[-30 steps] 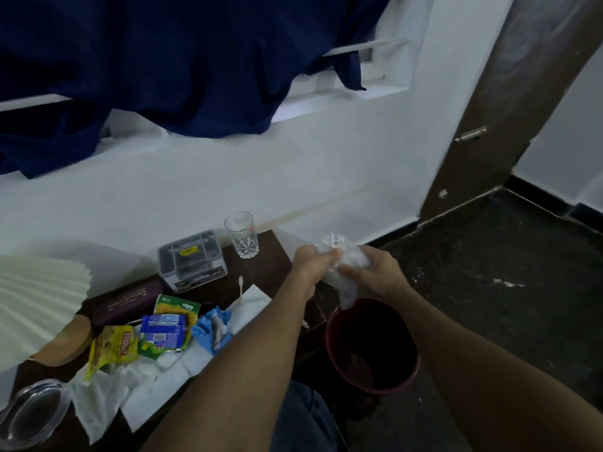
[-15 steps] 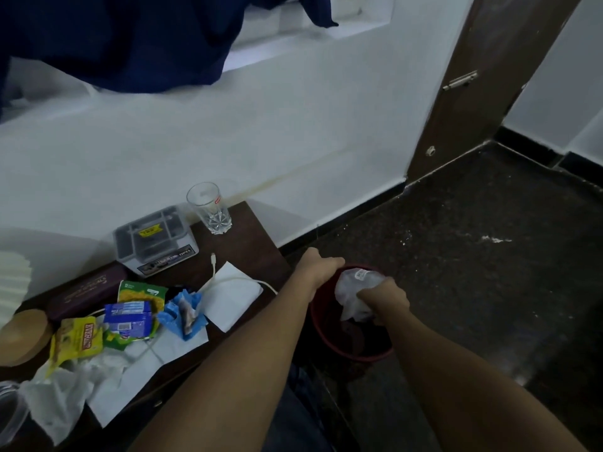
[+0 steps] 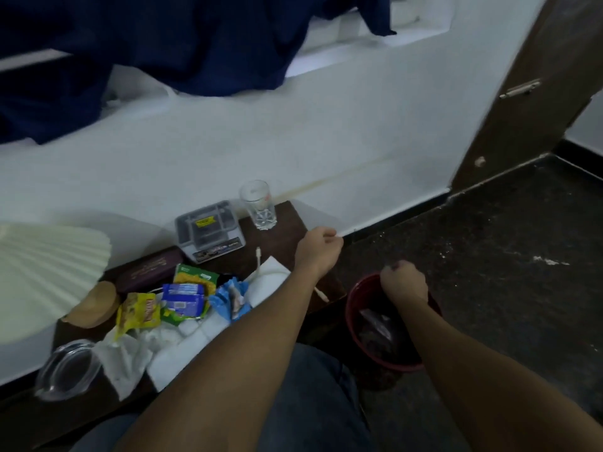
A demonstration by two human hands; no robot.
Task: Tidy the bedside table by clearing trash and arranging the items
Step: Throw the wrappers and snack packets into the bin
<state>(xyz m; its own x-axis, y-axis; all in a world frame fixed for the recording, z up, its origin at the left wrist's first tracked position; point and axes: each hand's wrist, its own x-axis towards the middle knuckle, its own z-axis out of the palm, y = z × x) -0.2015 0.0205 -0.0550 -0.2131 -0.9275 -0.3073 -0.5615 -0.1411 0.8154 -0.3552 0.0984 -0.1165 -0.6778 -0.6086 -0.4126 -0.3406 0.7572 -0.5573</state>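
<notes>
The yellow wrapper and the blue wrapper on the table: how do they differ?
The yellow wrapper lies left, near the tissues, crumpled with red lettering. The blue wrapper sits right of it, flatter, resting on a green packet. Both are snack packets not yet binned.

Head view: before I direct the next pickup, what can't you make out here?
- Bin contents: dark, and the right hand covers the rim.
- Both hands, left hand too: curled, seen from behind, so any hold is unclear.
- Wrapper print: blurred.
- White cable: passes under the forearm.
- Lid: near the frame's edge, dim.
</notes>
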